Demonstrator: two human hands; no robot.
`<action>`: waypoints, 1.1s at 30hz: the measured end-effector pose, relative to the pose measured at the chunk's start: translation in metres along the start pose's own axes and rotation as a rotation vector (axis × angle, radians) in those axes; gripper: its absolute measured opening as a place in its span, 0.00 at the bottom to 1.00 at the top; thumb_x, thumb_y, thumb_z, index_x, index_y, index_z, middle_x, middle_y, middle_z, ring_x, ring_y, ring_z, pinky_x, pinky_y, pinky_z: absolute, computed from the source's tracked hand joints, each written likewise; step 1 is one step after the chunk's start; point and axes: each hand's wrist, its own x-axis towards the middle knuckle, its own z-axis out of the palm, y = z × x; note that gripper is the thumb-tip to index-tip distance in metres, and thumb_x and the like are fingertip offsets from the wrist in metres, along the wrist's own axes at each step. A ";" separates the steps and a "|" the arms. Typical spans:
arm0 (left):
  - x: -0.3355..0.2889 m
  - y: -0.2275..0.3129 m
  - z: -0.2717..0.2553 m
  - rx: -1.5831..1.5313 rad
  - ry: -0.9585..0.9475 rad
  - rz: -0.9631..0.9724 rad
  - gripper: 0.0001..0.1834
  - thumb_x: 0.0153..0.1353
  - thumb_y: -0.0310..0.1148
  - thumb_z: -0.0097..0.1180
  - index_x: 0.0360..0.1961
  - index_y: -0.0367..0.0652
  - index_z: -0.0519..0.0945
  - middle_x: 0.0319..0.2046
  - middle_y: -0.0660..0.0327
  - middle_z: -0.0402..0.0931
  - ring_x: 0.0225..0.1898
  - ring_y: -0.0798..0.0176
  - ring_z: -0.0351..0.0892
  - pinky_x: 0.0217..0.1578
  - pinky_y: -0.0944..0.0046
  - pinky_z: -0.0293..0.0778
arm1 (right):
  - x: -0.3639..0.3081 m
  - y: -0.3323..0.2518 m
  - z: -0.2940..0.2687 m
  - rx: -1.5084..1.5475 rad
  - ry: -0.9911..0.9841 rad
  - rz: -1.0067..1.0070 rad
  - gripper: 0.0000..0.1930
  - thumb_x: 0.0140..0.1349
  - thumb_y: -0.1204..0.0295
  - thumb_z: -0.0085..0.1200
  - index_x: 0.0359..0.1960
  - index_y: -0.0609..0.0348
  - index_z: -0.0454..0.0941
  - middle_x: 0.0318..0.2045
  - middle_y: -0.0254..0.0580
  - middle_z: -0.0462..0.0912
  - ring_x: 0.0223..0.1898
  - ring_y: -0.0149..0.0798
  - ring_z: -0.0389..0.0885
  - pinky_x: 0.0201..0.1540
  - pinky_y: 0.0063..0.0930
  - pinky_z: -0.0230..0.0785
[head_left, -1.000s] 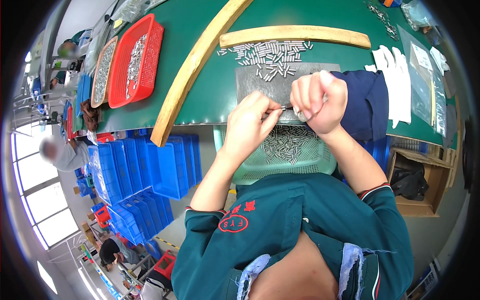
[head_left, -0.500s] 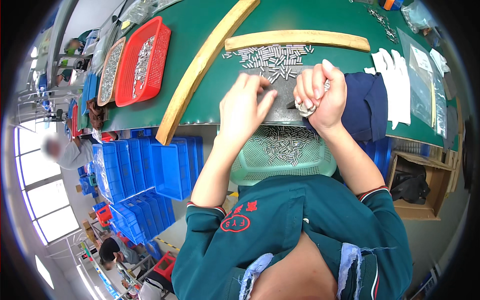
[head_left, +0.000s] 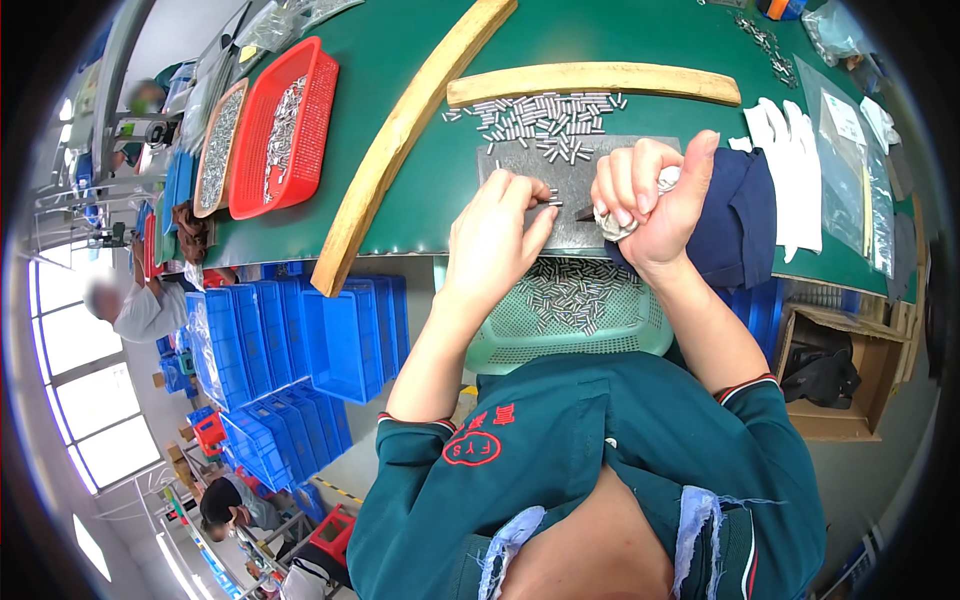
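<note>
Over the grey metal plate at the table's front edge, my left hand is open. Its thumb stands apart from the bent fingers, and a few small metal pins lie right by the fingertips. My right hand is wrapped round a tool handle bound in white cloth. A dark, flat tip sticks out of it toward the pins; the rest of the tool is hidden in my fist. A loose heap of metal pins spreads just beyond the plate.
Two wooden strips border the heap. Below the table edge sits a green basket of pins. A red basket stands left; dark blue cloth and a white glove lie right. Blue crates stack at lower left.
My left hand has come down and closer to the plate's near part, where a few pins now show by its fingertips. My right hand has shifted slightly, its thumb now raised, still gripping the tool.
</note>
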 end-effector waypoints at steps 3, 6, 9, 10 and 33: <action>-0.001 -0.003 0.004 -0.027 0.020 0.039 0.07 0.50 0.28 0.59 0.30 0.41 0.76 0.26 0.61 0.71 0.27 0.64 0.74 0.29 0.66 0.71 | 0.000 -0.003 0.001 -0.029 0.046 0.026 0.30 0.68 0.55 0.28 0.06 0.52 0.55 0.04 0.32 0.57 0.07 0.27 0.56 0.13 0.21 0.54; -0.003 0.003 0.005 -0.075 -0.017 0.033 0.06 0.50 0.28 0.59 0.30 0.41 0.77 0.25 0.62 0.71 0.26 0.64 0.74 0.28 0.67 0.71 | 0.001 -0.005 0.001 -0.050 0.054 0.049 0.27 0.66 0.62 0.31 0.06 0.53 0.55 0.04 0.34 0.57 0.07 0.28 0.56 0.13 0.22 0.55; -0.006 0.007 0.005 -0.122 -0.064 -0.011 0.05 0.50 0.29 0.59 0.29 0.42 0.77 0.25 0.61 0.72 0.28 0.61 0.76 0.30 0.64 0.72 | -0.001 -0.006 0.001 -0.039 0.038 0.040 0.26 0.65 0.64 0.31 0.06 0.53 0.55 0.04 0.35 0.57 0.07 0.28 0.56 0.13 0.23 0.55; -0.006 0.007 0.005 -0.137 -0.055 -0.031 0.05 0.50 0.29 0.59 0.29 0.43 0.77 0.25 0.61 0.72 0.27 0.62 0.75 0.29 0.64 0.72 | -0.001 -0.006 0.001 -0.037 0.022 0.033 0.26 0.65 0.64 0.31 0.05 0.53 0.54 0.04 0.35 0.57 0.07 0.29 0.56 0.13 0.23 0.55; -0.004 0.000 0.008 -0.083 -0.023 0.097 0.05 0.50 0.25 0.59 0.28 0.38 0.77 0.23 0.61 0.70 0.21 0.68 0.70 0.24 0.70 0.68 | 0.000 -0.003 0.006 -0.186 0.026 0.040 0.26 0.65 0.64 0.31 0.06 0.54 0.54 0.04 0.33 0.56 0.06 0.28 0.52 0.13 0.23 0.53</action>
